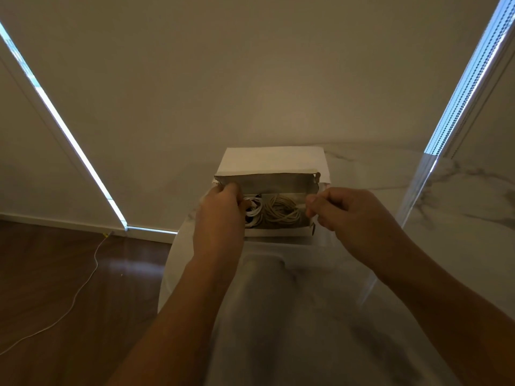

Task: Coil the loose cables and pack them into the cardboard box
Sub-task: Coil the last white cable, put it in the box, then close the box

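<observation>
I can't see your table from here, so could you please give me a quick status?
Left hand and right hand each grip a side of the box. Coiled cables inside, lid up. One cord loose on floor.

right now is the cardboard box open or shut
Open. The cardboard box has its lid flap standing up, coiled cables show inside, and the left hand and right hand grip its sides.
</observation>
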Demonstrator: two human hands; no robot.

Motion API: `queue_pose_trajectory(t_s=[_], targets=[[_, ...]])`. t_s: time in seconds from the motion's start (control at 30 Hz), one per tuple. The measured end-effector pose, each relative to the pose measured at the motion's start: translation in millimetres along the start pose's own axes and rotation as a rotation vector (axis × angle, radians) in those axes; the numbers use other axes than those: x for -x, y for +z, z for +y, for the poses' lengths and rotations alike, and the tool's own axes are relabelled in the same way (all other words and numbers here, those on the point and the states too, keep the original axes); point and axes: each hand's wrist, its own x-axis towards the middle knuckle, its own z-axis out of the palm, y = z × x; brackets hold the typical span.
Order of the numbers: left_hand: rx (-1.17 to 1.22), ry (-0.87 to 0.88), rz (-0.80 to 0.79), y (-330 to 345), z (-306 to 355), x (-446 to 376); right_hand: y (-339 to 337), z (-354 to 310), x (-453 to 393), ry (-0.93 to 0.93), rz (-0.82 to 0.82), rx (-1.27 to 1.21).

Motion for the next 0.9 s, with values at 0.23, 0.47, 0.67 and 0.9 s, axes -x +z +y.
queue_pose_trajectory(t_s=[0.23, 0.47, 0.67, 0.9], targets=[[-0.083, 0.018, -0.072, 1, -2, -3, -1, 2, -1, -0.005, 0.013, 0.001], [0.065, 0.014, -0.034, -6, -6, 3, -6, 6, -5, -0.001, 0.025, 0.016], [0.24, -0.084, -0.019, -27, -12, 8, -16, 9, -22, 0.011, 0.095, 0.186], [0.311, -0.226, -0.003, -33, -30, -4, -14, 14, -51, 0.093, 0.157, 0.369]])
